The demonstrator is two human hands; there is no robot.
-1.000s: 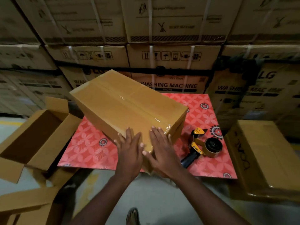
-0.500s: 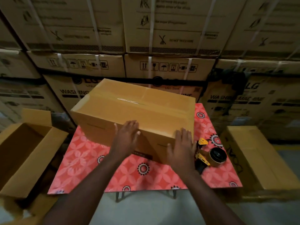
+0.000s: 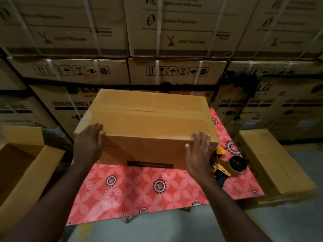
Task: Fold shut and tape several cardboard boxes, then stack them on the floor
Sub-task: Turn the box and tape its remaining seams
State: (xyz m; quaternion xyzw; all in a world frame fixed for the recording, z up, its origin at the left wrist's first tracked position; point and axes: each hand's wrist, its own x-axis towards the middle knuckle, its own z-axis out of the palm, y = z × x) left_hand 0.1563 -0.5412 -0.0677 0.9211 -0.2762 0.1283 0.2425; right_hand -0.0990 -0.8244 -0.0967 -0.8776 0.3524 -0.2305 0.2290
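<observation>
Table (image 3: pixel 139 189): a red patterned top. Its near half is bare cloth, and the work sits on the far half.
Left hand (image 3: pixel 89 142): fingers straight and spread, pressed flat on the near left corner of the box, with the fingertips over the top edge. It grips nothing.
Right hand (image 3: pixel 199 152): also flat and wide, resting on the box's near face by the right corner. The two hands bracket the box, which looks like squaring or steadying it.
Box (image 3: pixel 148 123): on the far half of the table, upright, flaps folded down. A dark seam runs across the top, and I cannot tell whether tape covers it. It is folded at least, and it is not yet on the floor (image 3: pixel 157 229).
Tape dispenser (image 3: pixel 229 165): lying by the table's right edge, just beside the right hand, with no hand on it.
Open box (image 3: pixel 21 172): off the table's left edge, flaps up and inside showing. It probably still needs folding and taping.
Closed box (image 3: pixel 272 163): off the table's right edge and lower down, apparently finished and set aside, with nothing stacked on it yet.
Strapped cartons (image 3: pixel 174 49): a wall of them behind the table, no part of this job.
</observation>
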